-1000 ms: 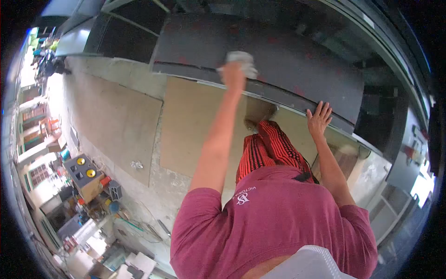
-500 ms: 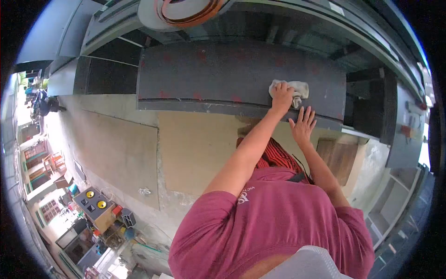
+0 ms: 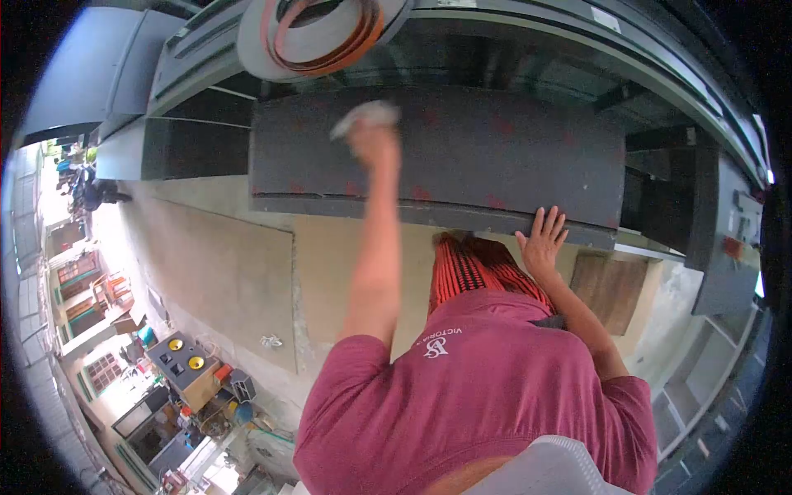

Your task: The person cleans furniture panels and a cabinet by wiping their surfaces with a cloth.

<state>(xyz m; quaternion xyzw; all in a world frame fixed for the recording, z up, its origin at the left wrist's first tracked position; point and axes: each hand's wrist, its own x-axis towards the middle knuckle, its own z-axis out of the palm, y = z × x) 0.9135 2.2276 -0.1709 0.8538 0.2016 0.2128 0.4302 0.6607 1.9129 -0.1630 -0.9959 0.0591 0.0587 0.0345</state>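
Observation:
My left hand [image 3: 375, 144], smeared by motion, is closed on a pale cloth [image 3: 371, 113] over the left part of a dark grey panel [image 3: 462, 157]. Whether the cloth touches the surface there is hard to tell. Faint red marks dot the panel, and a groove runs along its near edge. My right hand [image 3: 543, 243] lies with fingers spread on that near edge, towards the right end, holding nothing.
Beyond the panel, a coil of orange-brown strip [image 3: 363, 58] rests on a round light disc. A wooden stool-like piece [image 3: 606, 289] stands low at right. Down left are a box with yellow rings [image 3: 196, 363] and assorted clutter. Grey cabinets [image 3: 120, 157] flank the panel.
My left hand has swept the cloth from the right part of the panel to its left part. My right hand stays at the near edge. The view has shifted slightly.

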